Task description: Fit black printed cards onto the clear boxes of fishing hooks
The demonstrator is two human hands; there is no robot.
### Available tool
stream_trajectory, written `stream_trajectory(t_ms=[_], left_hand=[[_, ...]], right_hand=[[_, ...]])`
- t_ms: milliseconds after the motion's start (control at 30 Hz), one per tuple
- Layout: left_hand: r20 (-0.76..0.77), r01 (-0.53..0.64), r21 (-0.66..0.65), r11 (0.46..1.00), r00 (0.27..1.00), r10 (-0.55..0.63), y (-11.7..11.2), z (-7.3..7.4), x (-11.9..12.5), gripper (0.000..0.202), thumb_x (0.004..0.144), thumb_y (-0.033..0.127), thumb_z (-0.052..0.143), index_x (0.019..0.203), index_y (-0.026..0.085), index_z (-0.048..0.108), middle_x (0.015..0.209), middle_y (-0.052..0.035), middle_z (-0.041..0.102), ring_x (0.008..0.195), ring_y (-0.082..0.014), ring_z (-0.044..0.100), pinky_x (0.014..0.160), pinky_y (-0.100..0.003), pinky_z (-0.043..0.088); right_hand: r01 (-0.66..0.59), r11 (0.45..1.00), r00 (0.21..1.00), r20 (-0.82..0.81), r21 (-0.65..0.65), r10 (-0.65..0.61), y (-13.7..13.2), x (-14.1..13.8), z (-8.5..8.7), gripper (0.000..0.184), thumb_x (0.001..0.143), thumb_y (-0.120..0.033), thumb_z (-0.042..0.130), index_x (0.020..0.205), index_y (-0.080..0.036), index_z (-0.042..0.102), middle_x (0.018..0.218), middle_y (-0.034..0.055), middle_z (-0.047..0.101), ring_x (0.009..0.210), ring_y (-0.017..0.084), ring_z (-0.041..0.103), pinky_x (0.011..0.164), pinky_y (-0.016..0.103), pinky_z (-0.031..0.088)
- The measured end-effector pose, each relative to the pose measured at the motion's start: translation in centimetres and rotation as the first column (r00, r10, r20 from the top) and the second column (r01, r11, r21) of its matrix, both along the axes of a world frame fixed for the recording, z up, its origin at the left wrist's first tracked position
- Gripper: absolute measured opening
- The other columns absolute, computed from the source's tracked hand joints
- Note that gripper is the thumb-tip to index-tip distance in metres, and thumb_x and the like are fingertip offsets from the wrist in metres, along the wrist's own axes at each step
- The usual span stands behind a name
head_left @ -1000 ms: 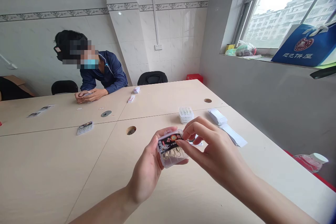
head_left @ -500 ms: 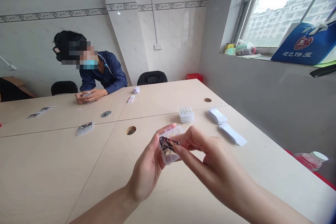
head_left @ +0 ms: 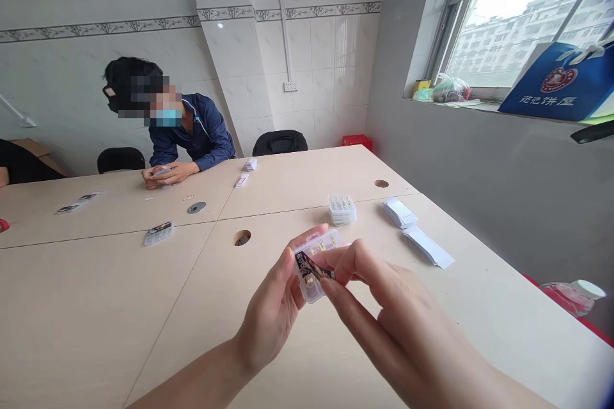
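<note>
My left hand (head_left: 269, 310) is closed around a small clear plastic box (head_left: 313, 296), tilted towards me. Small gold-coloured metal pieces show through its lid; their exact kind is hard to make out. A dark printed label (head_left: 304, 263) lies across the lid, its left end against the box. My right hand (head_left: 384, 297) pinches the label's right end between thumb and forefinger. Just beyond my hands stands a stack of similar clear boxes (head_left: 342, 211). To its right are one pile of white slips (head_left: 400, 213) and a second, fanned-out pile (head_left: 428, 247).
A co-worker (head_left: 192, 131) sits across the table (head_left: 119, 294), both hands on something small. One labelled box (head_left: 158, 233) lies at left, more labelled boxes (head_left: 79, 202) farther off. A round hole (head_left: 242, 238) pierces the tabletop. A plastic bottle (head_left: 573, 296) stands beyond the right edge.
The label's right end has moved slightly right and down with my right fingers, lying more along the lid. The whole view has shifted a little.
</note>
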State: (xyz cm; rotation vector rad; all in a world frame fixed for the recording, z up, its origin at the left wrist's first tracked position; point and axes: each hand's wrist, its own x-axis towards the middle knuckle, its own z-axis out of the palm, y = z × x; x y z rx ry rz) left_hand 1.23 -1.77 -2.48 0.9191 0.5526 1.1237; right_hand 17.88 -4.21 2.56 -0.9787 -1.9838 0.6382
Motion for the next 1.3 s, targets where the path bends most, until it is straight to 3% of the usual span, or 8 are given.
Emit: stream_trajectory(t_ms=[300, 467, 700, 967, 1133, 1300], left_hand=[[-0.058, -0.013, 0.058, 0.998, 0.998, 0.016, -0.2, 0.0, 0.1, 0.046, 0.1, 0.048, 0.028, 0.138, 0.03, 0.048, 0.135, -0.003, 0.06, 0.132, -0.026, 0.045, 0.109, -0.043, 0.031], [-0.093, -0.015, 0.074, 0.997, 0.995, 0.022, -0.3, 0.0, 0.0, 0.047, 0.1, 0.049, 0.028, 0.141, 0.033, 0.043, 0.138, -0.0024, 0.057, 0.132, -0.0262, 0.045, 0.107, -0.044, 0.032], [-0.186, -0.024, 0.094, 0.995, 0.982, 0.041, -0.2, 0.1, -0.3, 0.048, 0.1, 0.051, 0.026, 0.143, 0.036, 0.041, 0.139, -0.0013, 0.056, 0.13, -0.0266, 0.045, 0.104, -0.043, 0.032], [-0.145, -0.017, 0.094, 0.995, 0.989, 0.031, -0.1, 0.3, -0.2, 0.048, 0.1, 0.049, 0.028, 0.143, 0.031, 0.042, 0.142, -0.0033, 0.054, 0.132, -0.0271, 0.044, 0.106, -0.044, 0.032], [-0.127, -0.019, 0.051, 0.998, 0.992, 0.026, 0.0, 0.4, -0.2, 0.049, 0.099, 0.049, 0.032, 0.143, 0.031, 0.042, 0.14, -0.0042, 0.055, 0.132, -0.0268, 0.045, 0.107, -0.043, 0.032], [-0.068, -0.055, -0.088, 0.995, 0.996, 0.05, 0.5, 0.8, 0.1, 0.05, 0.097, 0.053, 0.035, 0.139, 0.03, 0.048, 0.128, -0.0038, 0.063, 0.123, -0.0248, 0.053, 0.103, -0.039, 0.038]], right_hand=[[0.03, 0.999, 0.999, 0.028, 0.018, -0.03, -0.3, 0.1, -0.3, 0.009, 0.096, -0.017, 0.045, 0.089, -0.023, 0.046, 0.087, 0.0001, 0.065, 0.073, 0.017, 0.065, 0.074, 0.033, 0.055], [0.016, 1.0, 1.0, 0.02, 0.005, -0.016, -0.3, 0.5, 0.2, 0.016, 0.097, -0.02, 0.044, 0.082, -0.024, 0.041, 0.079, -0.0015, 0.065, 0.067, 0.017, 0.065, 0.065, 0.029, 0.054], [-0.005, 1.0, 0.999, 0.034, -0.024, 0.006, 0.0, 0.8, 0.1, 0.01, 0.099, -0.021, 0.043, 0.09, -0.025, 0.043, 0.082, -0.0024, 0.067, 0.073, 0.015, 0.065, 0.057, 0.026, 0.047], [-0.017, 1.0, 0.998, 0.053, -0.011, 0.017, -0.1, 0.8, 0.8, 0.018, 0.099, -0.02, 0.043, 0.083, -0.025, 0.038, 0.069, -0.0056, 0.054, 0.057, 0.013, 0.05, 0.052, 0.025, 0.042], [-0.034, 0.995, 0.997, 0.072, -0.094, 0.041, 0.0, 0.8, 1.0, 0.018, 0.101, -0.024, 0.038, 0.083, -0.025, 0.036, 0.071, -0.0038, 0.054, 0.061, 0.014, 0.052, 0.054, 0.026, 0.042], [-0.011, 0.991, 0.998, 0.059, -0.133, 0.019, 0.7, 1.0, 0.4, 0.02, 0.102, -0.029, 0.035, 0.083, -0.025, 0.039, 0.072, -0.0009, 0.058, 0.06, 0.015, 0.053, 0.052, 0.027, 0.042]])
